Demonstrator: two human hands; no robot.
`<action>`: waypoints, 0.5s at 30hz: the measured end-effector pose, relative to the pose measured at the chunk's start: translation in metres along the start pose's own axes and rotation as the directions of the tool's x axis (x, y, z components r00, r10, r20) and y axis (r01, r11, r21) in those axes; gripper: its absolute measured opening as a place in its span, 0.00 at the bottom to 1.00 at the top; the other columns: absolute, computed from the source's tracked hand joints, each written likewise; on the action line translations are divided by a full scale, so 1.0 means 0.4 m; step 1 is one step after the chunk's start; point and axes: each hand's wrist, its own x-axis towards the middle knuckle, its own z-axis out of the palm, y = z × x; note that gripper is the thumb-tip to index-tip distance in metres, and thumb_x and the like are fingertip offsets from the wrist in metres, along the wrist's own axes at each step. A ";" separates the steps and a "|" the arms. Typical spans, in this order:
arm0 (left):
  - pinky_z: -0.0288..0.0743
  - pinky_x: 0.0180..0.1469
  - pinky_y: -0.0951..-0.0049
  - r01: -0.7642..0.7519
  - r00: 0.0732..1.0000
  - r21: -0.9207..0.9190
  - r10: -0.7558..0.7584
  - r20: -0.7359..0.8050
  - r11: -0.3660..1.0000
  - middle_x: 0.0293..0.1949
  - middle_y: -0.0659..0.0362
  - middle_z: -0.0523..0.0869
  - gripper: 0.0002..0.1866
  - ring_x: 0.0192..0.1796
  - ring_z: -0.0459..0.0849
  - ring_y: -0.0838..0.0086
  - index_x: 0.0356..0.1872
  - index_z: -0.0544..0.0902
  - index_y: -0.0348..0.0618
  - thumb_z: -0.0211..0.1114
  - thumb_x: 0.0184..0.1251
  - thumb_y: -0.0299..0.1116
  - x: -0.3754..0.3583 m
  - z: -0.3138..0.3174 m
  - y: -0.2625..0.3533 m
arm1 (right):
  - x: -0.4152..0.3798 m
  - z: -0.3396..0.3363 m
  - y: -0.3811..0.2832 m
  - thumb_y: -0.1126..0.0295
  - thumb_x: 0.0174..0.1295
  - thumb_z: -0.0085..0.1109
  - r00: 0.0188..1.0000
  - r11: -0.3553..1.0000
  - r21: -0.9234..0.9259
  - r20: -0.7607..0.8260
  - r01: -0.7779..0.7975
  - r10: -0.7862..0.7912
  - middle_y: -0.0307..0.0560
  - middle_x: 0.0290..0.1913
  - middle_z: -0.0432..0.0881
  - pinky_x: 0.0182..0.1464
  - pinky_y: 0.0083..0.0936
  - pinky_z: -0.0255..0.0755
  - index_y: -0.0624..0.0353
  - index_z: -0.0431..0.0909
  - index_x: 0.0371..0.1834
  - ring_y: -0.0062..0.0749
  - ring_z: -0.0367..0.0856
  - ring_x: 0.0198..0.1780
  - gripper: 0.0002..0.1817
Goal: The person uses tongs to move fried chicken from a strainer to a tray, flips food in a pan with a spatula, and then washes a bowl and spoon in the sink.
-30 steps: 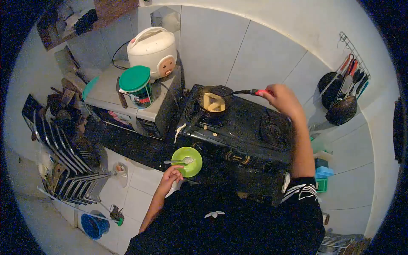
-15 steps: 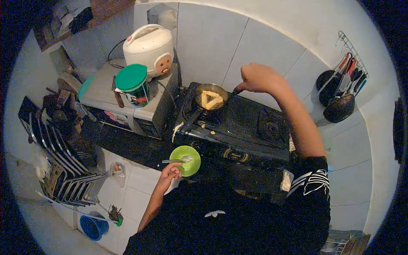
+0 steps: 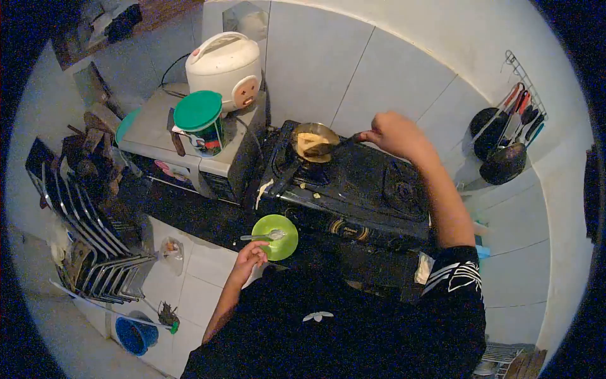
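Observation:
My right hand [image 3: 394,134] is closed around the handle of a dark spatula [image 3: 324,150], whose blade lies over golden strips of food [image 3: 308,138] in a small frying pan [image 3: 326,128] on the stove's left burner. The blade partly covers the strips. Low down, my left hand [image 3: 250,256] is closed at the near left rim of a lime-green bowl [image 3: 287,247], fingers curled against it. A metal spoon [image 3: 260,237] rests in the bowl with some white stuff, its handle sticking out over the left rim.
The black gas stove [image 3: 363,189] has a second burner at right. Left of it, a white rice cooker [image 3: 224,66] and a green-lidded tub [image 3: 198,117] stand on an oven-like appliance [image 3: 148,139]. Ladles and pans [image 3: 505,161] hang at right. A blue basket [image 3: 134,335] is on the floor.
My right hand has shifted right and slightly down. The spatula's blade has come into plain view over the strips, and their triangle layout is disturbed. My left hand stays at the bowl.

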 end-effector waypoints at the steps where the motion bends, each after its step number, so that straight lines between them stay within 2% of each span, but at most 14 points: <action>1: 0.65 0.34 0.83 0.000 1.000 0.001 0.000 -0.012 1.000 0.29 0.62 0.79 0.18 0.29 0.72 0.81 0.56 0.75 0.39 0.55 0.64 0.26 0.001 0.001 -0.002 | -0.010 -0.006 -0.001 0.48 0.57 0.64 1.000 1.000 0.000 -0.001 0.001 -0.001 0.60 0.29 0.82 0.36 0.44 0.75 0.65 0.81 0.27 0.56 0.82 0.34 0.25; 3: 0.65 0.34 0.83 0.002 1.000 0.001 -0.002 -0.023 1.000 0.29 0.61 0.79 0.19 0.29 0.72 0.81 0.56 0.75 0.39 0.54 0.63 0.25 0.005 0.001 -0.010 | -0.030 -0.031 -0.004 0.49 0.58 0.63 0.995 0.993 0.052 0.025 -0.102 0.101 0.60 0.28 0.82 0.36 0.44 0.74 0.64 0.82 0.28 0.55 0.81 0.32 0.24; 6: 0.65 0.34 0.83 0.037 0.999 0.016 -0.037 -0.028 0.999 0.28 0.62 0.79 0.20 0.28 0.71 0.81 0.56 0.76 0.39 0.53 0.61 0.23 0.008 0.002 -0.017 | -0.041 -0.032 0.007 0.49 0.59 0.62 0.994 0.995 0.039 -0.045 -0.094 0.095 0.59 0.27 0.82 0.35 0.44 0.74 0.64 0.82 0.29 0.54 0.81 0.31 0.24; 9: 0.65 0.34 0.83 -0.002 1.000 0.021 0.003 -0.013 1.000 0.28 0.62 0.79 0.20 0.28 0.71 0.81 0.56 0.76 0.40 0.52 0.60 0.23 0.007 0.011 -0.008 | -0.050 -0.047 0.001 0.49 0.58 0.64 0.989 0.988 0.036 0.021 -0.149 0.148 0.60 0.28 0.82 0.36 0.44 0.74 0.64 0.83 0.29 0.55 0.81 0.33 0.23; 12: 0.65 0.34 0.83 -0.017 1.000 0.030 0.018 -0.012 0.999 0.28 0.61 0.79 0.20 0.28 0.71 0.81 0.56 0.76 0.40 0.52 0.61 0.23 0.013 0.013 -0.019 | -0.036 -0.047 -0.004 0.50 0.56 0.65 0.993 0.995 0.008 0.074 -0.096 0.095 0.61 0.30 0.83 0.38 0.44 0.75 0.64 0.83 0.29 0.56 0.82 0.35 0.23; 15: 0.65 0.34 0.82 -0.016 1.000 0.034 0.017 -0.017 0.999 0.28 0.62 0.79 0.19 0.28 0.71 0.81 0.56 0.76 0.40 0.53 0.62 0.24 0.019 0.020 -0.026 | -0.002 -0.011 -0.012 0.51 0.56 0.66 0.999 1.000 0.003 0.031 -0.028 0.028 0.62 0.31 0.83 0.39 0.44 0.76 0.64 0.83 0.29 0.57 0.82 0.36 0.22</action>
